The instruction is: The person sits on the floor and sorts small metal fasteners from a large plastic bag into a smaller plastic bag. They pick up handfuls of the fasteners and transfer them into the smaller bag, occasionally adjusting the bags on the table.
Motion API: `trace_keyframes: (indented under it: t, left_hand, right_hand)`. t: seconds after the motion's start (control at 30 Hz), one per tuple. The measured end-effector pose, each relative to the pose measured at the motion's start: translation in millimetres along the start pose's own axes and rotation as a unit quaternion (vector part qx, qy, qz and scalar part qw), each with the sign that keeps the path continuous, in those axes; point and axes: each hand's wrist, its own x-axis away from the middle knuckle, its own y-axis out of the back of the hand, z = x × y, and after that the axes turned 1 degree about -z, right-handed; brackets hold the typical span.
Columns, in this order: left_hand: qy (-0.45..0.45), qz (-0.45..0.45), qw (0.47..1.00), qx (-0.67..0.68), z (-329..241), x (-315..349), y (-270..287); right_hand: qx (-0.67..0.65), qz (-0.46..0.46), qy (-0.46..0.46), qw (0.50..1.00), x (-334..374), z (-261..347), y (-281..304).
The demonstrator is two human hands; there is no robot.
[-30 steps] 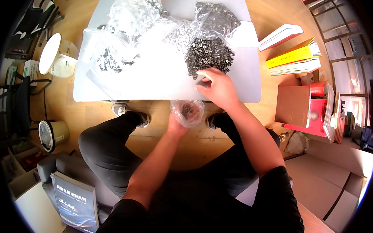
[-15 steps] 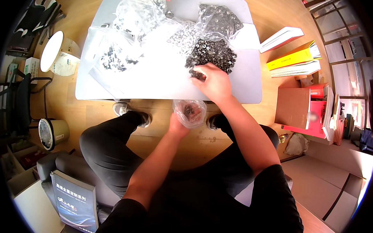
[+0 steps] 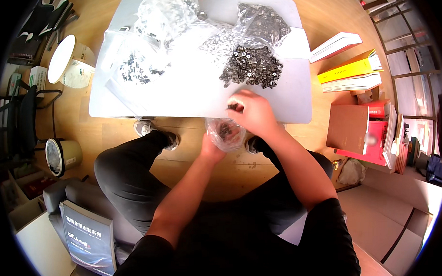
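My left hand (image 3: 213, 147) is closed around a clear plastic bag (image 3: 234, 138) held just below the table's near edge. Inside it lies a small heap of dark metal parts (image 3: 224, 131). My right hand (image 3: 253, 111) is over the near edge of the table, up and to the right of the bag mouth. Its fingers are curled round some small dark metal parts (image 3: 235, 107). Beyond it a loose pile of the same dark, ring-like parts (image 3: 252, 66) spreads on the white table (image 3: 190, 97). A large clear bag of dark parts (image 3: 262, 25) lies behind the pile.
More clear bags (image 3: 161, 23) and silvery parts (image 3: 217, 42) cover the table's far side, with black-and-white pieces (image 3: 138, 69) at left. Books and binders (image 3: 347, 70) stand on the right. A bucket (image 3: 63, 158) and a round white-topped stool (image 3: 65, 60) are on the left.
My right hand has drawn back from the pile toward the bag, carrying some dark parts. The left hand and its bag stay in nearly the same place.
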Motion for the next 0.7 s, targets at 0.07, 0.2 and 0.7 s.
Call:
trace_keyframes:
  t: [0.07, 0.2, 0.7]
  left_hand:
    - [-0.001, 0.017, 1.000, -0.013, -2, 3, -8]
    - [0.010, 0.019, 0.999, 0.035, 1, 1, -11]
    - [0.003, -0.044, 0.999, -0.008, -1, 7, -9]
  right_hand:
    - [-0.048, 0.076, 0.001, 0.996, 11, 13, 7]
    - [-0.081, 0.095, -0.048, 0.991, 10, 20, 16]
    - [0.100, -0.075, 0.003, 0.992, -31, -9, 2]
